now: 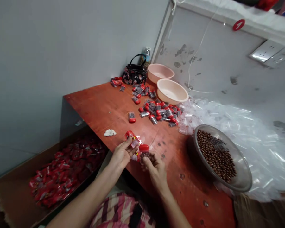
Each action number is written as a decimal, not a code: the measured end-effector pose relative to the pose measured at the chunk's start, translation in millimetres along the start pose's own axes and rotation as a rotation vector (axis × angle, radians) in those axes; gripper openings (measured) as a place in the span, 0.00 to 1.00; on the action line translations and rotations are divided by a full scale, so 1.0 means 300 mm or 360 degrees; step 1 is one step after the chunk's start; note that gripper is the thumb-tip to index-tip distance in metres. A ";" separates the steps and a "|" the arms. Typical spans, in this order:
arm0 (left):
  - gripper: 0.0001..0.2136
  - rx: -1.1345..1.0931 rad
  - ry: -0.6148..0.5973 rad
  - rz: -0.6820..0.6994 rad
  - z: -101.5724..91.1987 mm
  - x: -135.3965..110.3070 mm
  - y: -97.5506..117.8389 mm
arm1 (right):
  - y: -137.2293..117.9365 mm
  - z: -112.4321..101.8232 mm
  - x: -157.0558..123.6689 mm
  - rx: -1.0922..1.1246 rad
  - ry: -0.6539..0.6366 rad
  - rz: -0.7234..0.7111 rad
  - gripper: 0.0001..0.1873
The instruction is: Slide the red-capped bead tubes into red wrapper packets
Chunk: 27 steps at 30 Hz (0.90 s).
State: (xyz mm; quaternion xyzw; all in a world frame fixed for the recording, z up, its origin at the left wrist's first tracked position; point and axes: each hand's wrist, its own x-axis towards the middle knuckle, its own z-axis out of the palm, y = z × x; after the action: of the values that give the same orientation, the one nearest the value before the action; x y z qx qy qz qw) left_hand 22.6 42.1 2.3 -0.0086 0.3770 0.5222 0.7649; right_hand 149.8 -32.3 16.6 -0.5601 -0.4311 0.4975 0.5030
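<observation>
My left hand (122, 154) pinches a red printed wrapper (130, 136) above the reddish-brown wooden table (102, 104). My right hand (155, 169) holds a small clear packet of dark beads (144, 155), topped by a red oval cap (143, 148). The two hands are close together, and the wrapper nearly meets the packet. Further up the table lies a heap of similar filled packets with red caps (156, 110). To the right of my right hand, a clear bowl (242, 167) is full of brown beads (215, 155).
A cardboard box of red packets (61, 174) stands below the table's left edge. Two pink basins (172, 91), a black handbag (134, 72) and a bottle (146, 57) sit at the back. A white tissue (110, 132) lies on the table. Loose clear plastic bags (256, 136) spread along the right.
</observation>
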 end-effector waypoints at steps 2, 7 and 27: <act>0.02 0.0021 -0.0050 0.0000 0.016 -0.013 -0.019 | 0.009 0.002 0.000 -0.0028 0.0039 -0.0031 0.10; 0.06 0.0225 -0.0225 0.0095 0.045 -0.046 -0.056 | 0.021 -0.017 0.001 -0.0129 0.0066 -0.0085 0.10; 0.09 0.0823 -0.0520 0.0134 0.035 -0.067 -0.070 | 0.049 -0.040 0.012 0.0251 0.0020 0.0089 0.12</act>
State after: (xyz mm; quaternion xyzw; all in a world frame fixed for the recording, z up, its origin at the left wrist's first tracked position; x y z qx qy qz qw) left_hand 42.0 20.7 13.5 0.2859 0.3694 0.4348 0.7699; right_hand 161.9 -32.0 1.6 -0.5338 -0.3716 0.5402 0.5340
